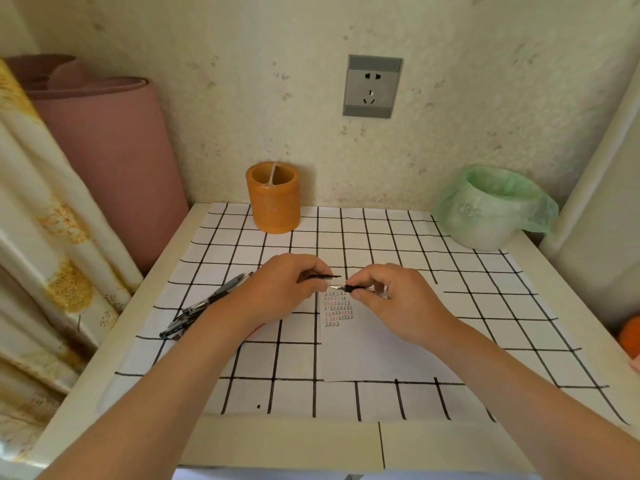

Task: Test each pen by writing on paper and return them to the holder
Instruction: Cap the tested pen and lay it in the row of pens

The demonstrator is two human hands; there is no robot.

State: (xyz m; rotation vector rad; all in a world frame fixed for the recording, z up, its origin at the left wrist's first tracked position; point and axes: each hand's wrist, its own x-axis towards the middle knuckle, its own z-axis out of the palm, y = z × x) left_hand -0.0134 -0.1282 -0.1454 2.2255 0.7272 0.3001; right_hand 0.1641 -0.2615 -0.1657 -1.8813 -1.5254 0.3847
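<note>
One black pen [356, 289], silver tip [334, 287], cap [323, 277] off

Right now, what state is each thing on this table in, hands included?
Left hand: pinches a thin black piece, perhaps a cap.
Right hand: grips a pen, tip bare, pointing left.
Spare pens: lying flat beside the paper.
Paper: flat, bearing rows of small marks.
Holder: upright, open-topped.
Bin: upright, open, green-lined.
Socket: nothing plugged in.
</note>
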